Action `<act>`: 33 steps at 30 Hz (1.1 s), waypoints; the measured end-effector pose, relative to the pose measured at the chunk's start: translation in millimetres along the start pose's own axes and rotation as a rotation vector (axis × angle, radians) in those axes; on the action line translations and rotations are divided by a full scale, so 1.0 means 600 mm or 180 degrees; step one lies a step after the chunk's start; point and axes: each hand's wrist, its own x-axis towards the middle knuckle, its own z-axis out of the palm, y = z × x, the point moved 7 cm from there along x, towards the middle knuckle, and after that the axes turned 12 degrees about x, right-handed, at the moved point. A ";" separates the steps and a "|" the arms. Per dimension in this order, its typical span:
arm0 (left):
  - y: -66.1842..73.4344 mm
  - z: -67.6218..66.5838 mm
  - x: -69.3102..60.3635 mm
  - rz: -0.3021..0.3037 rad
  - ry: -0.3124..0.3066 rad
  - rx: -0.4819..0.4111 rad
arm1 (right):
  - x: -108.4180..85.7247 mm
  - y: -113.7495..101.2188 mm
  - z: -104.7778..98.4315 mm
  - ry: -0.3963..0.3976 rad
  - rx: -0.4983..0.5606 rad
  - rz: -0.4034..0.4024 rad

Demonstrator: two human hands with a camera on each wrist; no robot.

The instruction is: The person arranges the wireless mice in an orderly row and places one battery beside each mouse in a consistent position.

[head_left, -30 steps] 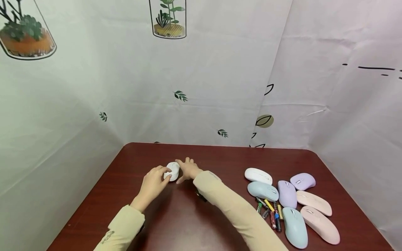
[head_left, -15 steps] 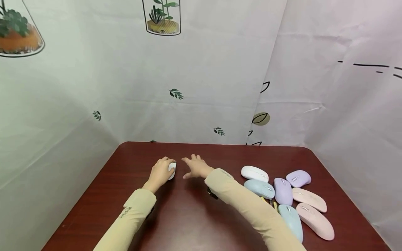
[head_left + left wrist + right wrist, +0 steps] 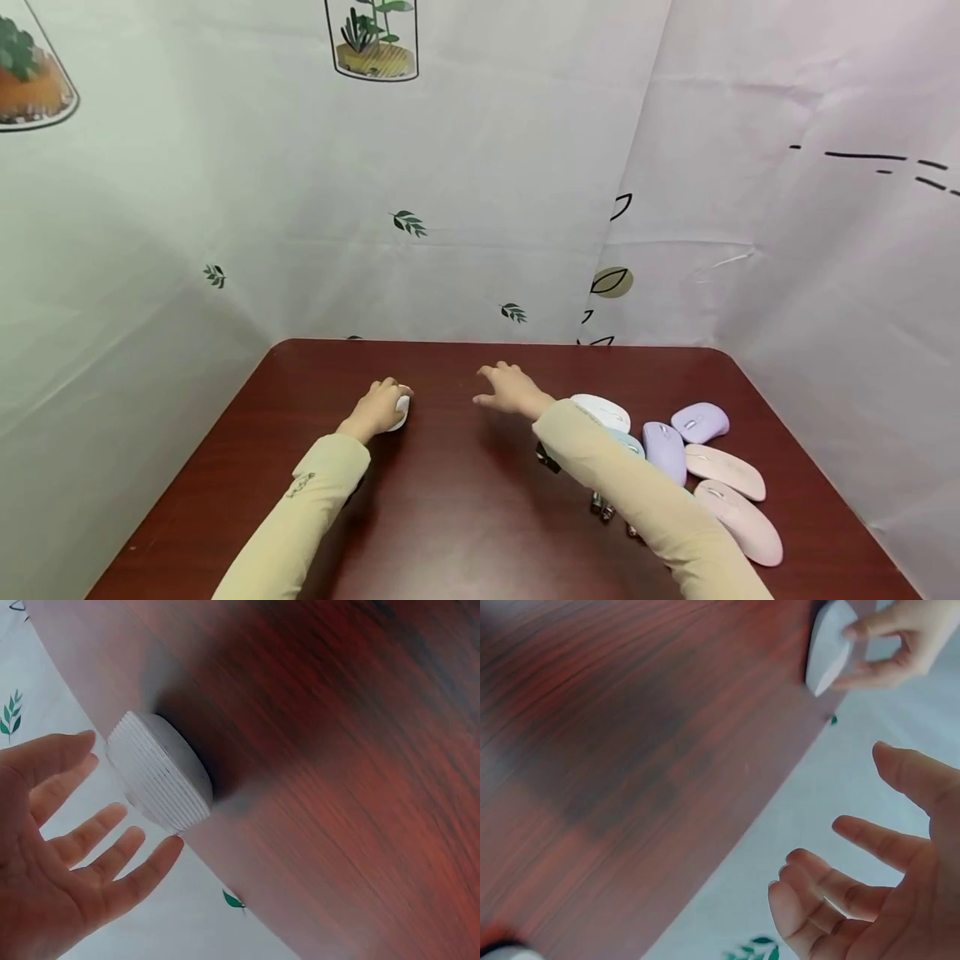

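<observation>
At the left of the table, my left hand (image 3: 377,407) is beside a white computer mouse (image 3: 402,410) and covers part of it. The left wrist view shows the mouse's ribbed side (image 3: 157,776); the fingers are spread, loosely bent, one fingertip close to its edge. Whether they touch it I cannot tell. From the right wrist view, the left hand (image 3: 904,641) lies at one end of the mouse. My right hand (image 3: 512,390) hovers over the table farther right. Its fingers are loosely bent and nothing is in them.
On the right lie another white mouse (image 3: 602,412), a light blue one (image 3: 630,442), two lilac mice (image 3: 664,452) and two pink ones (image 3: 726,472). Batteries (image 3: 606,510) are mostly behind the right sleeve (image 3: 637,500). A printed white curtain (image 3: 480,167) stands behind the table (image 3: 450,500).
My right hand has drawn away from the white mouse toward the right, its sleeve now covering most of the batteries. The left hand has moved over the mouse. The head view has panned slightly right.
</observation>
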 end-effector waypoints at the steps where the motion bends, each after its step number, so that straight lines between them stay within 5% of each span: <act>1: 0.001 0.003 0.000 0.0018 -0.0027 0.0031 | -0.007 0.005 -0.006 0.0034 0.0012 -0.0005; 12: -0.008 0.005 0.002 -0.0005 -0.0049 0.0131 | -0.092 0.070 -0.082 0.0275 -0.0006 -0.0030; 23: -0.004 -0.003 0.003 0.0249 -0.0092 0.0307 | -0.163 0.140 -0.150 0.0514 0.0063 -0.0086; 33: -0.010 -0.006 0.007 0.0331 -0.0060 0.0332 | -0.248 0.143 -0.154 0.0483 -0.0099 -0.0061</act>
